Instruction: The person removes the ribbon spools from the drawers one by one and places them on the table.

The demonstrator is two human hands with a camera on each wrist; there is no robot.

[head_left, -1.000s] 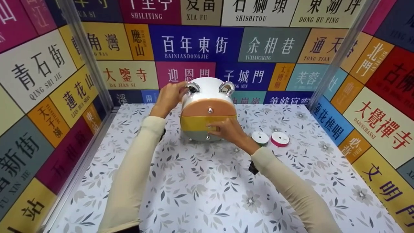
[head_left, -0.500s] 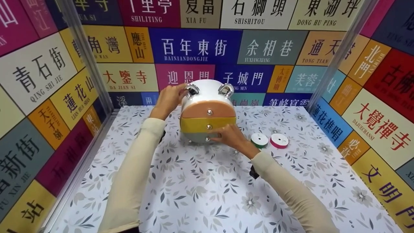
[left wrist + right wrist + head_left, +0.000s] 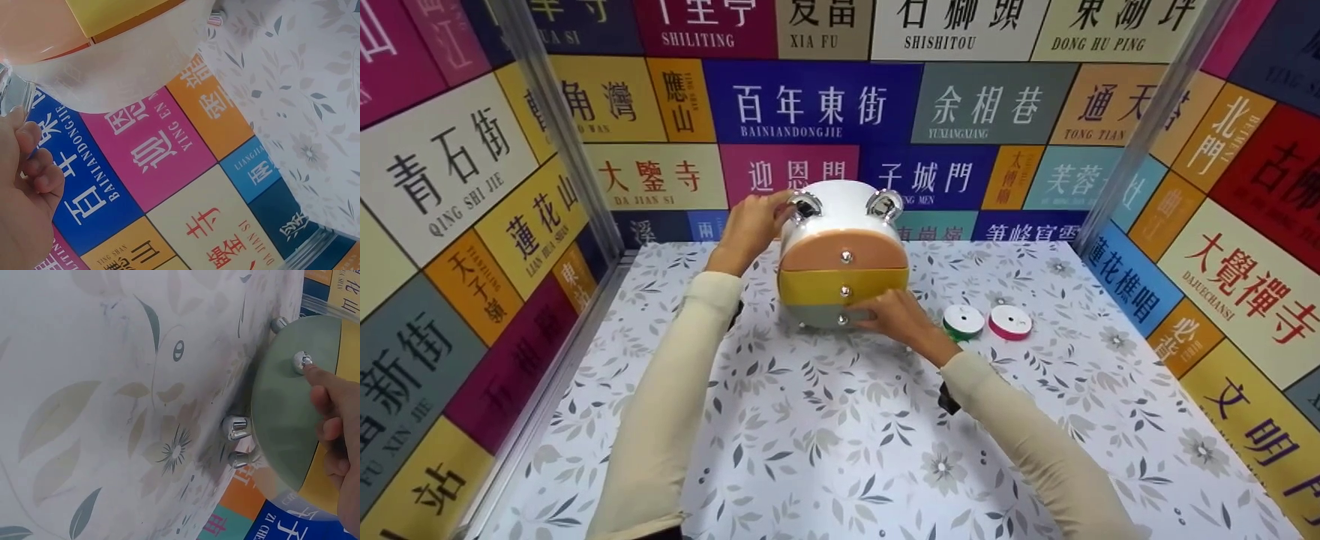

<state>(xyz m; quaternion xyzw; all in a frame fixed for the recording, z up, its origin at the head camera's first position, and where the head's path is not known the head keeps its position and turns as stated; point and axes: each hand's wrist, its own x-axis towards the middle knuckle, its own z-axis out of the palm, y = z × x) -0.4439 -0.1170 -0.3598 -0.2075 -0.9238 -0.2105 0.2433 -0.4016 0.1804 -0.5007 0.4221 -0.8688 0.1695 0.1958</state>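
A small frog-like drawer cabinet [image 3: 840, 206] stands at the table's far side, white on top, with two chrome ring ears. Its orange drawer [image 3: 810, 251], yellow drawer [image 3: 810, 287] and grey-green drawer [image 3: 810, 313] are stacked, each with a round silver knob, and appear pushed in. My left hand [image 3: 750, 229] pinches the left chrome ear [image 3: 807, 205]; the left wrist view shows fingers curled there. My right hand [image 3: 896, 315] is at the bottom knob [image 3: 302, 362]. In the right wrist view one fingertip touches that knob, and the other visible fingers bend loosely beside the yellow drawer.
Right of the cabinet lie two ribbon spools, one green [image 3: 963, 321] and one pink [image 3: 1010, 322]. The table [image 3: 825, 435] has a leaf-and-flower cloth. Walls of coloured sign panels [image 3: 817, 97] rise at the back and both sides, with metal corner posts.
My right hand has moved down from the yellow drawer's knob to the grey-green drawer's knob. The left hand stays on the ear, and the cabinet has not moved.
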